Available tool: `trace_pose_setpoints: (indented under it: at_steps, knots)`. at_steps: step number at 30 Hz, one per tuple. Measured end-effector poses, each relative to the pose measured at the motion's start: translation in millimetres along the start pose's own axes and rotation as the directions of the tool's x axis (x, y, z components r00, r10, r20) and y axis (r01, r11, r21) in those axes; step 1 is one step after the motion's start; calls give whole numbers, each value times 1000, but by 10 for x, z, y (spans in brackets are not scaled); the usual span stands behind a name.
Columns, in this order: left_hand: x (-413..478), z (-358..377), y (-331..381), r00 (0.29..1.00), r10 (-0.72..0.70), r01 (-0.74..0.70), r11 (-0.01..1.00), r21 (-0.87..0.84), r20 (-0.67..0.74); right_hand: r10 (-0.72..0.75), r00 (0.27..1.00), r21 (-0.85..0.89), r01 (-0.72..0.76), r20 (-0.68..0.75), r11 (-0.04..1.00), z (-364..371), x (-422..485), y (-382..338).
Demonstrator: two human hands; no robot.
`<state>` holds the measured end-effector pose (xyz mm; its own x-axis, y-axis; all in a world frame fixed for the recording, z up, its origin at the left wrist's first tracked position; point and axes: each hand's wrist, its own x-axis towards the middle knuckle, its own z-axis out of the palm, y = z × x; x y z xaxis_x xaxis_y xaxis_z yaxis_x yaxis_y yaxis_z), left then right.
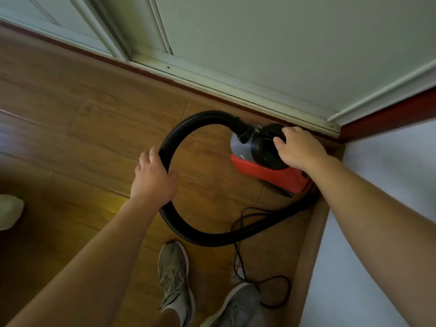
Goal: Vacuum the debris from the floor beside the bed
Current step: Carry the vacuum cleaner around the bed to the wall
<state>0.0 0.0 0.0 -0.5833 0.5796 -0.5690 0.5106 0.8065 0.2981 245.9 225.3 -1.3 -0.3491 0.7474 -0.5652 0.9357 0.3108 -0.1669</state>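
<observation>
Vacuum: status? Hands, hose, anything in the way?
Left hand grips hose. Right hand grips top of vacuum, parked in corner. Power cord loose by shoes, possible snag.

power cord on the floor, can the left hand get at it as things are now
Probably not right away: the left hand grips the hose and must let go first. Otherwise the way looks free: the cord lies bare on the floor by the shoes.
</observation>
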Motion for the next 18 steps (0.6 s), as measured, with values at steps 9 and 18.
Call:
trace_pose_setpoints:
  at_steps: [9, 18]
  knots:
    - [67, 253, -137, 988, -154, 150, 976, -157, -17, 81, 994, 141, -91, 76, 986, 173, 163, 102]
    - [-85, 334, -180, 973, -230, 219, 943, -252, -16, 121, 991, 328, -133, 57, 935, 245, 154, -27]
